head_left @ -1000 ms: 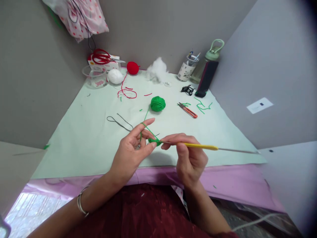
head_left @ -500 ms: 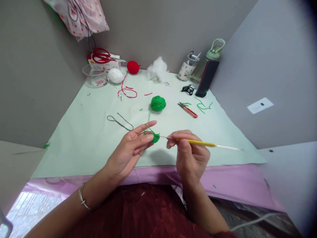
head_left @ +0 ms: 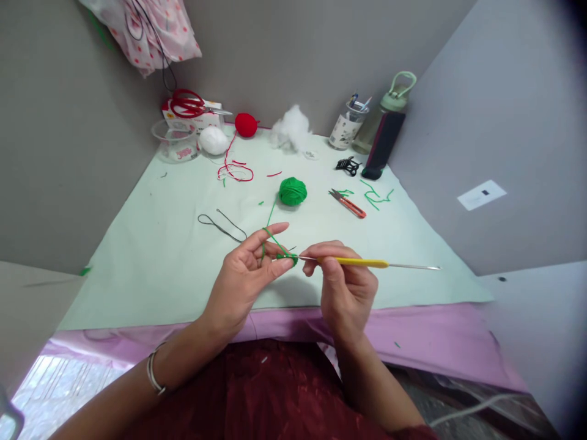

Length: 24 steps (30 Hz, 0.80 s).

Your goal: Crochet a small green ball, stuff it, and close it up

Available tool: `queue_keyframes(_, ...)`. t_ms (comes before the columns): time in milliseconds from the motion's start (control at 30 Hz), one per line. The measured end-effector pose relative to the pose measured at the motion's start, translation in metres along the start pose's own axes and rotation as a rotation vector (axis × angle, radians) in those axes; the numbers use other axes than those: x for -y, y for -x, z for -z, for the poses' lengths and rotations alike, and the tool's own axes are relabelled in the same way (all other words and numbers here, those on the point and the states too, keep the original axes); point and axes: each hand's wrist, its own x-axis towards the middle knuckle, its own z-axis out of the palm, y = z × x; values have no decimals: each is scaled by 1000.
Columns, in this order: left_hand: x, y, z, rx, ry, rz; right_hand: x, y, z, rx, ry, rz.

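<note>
"Green yarn (head_left: 277,241) is running from its ball (head_left: 292,192), over the raised index finger of the left hand (head_left: 238,281), and down to a small crocheted piece (head_left: 295,261). Where is that piece sitting?"

"It is hovering just above the near part of the surface (head_left: 151,256), between the two hands. The left thumb and fingers are clamping it, while the index finger is standing apart from them."

"And the right hand (head_left: 346,290)?"

"Its fingers are closing around the yellow grip of a crochet hook (head_left: 367,263). One metal end is meeting the piece, though I can't tell which loop it is passing through. The other end is pointing out to the right."

"What is lying around them?"

"The green ball is resting just beyond the left fingertips. Orange-handled snips (head_left: 351,206) are lying to its right, near some green offcuts (head_left: 376,197). Farther back, a red ball (head_left: 246,125) is sitting between a white ball (head_left: 213,140) and a heap of white fluff (head_left: 291,129)."
</note>
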Motion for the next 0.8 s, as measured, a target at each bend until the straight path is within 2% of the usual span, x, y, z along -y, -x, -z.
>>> queue_keyframes(300,-2,1,1,-11,-27,-11,-2,-1,1,-6,-41,14)
queue_keyframes(467,-2,2,-2,11,-9,10,-4,0,-1,50,23,45)
queue_keyframes(567,0,3,-5,25,54,32,-9,6,0,81,291,229)
queue_keyframes(667,1,2,-4,85,204,168,-12,10,1,80,486,473)
queue_keyframes(733,0,0,-1,127,297,259,-11,8,1,43,396,422)
queue_keyframes(800,-3,-2,1,121,330,273,-9,3,2,-27,189,222)
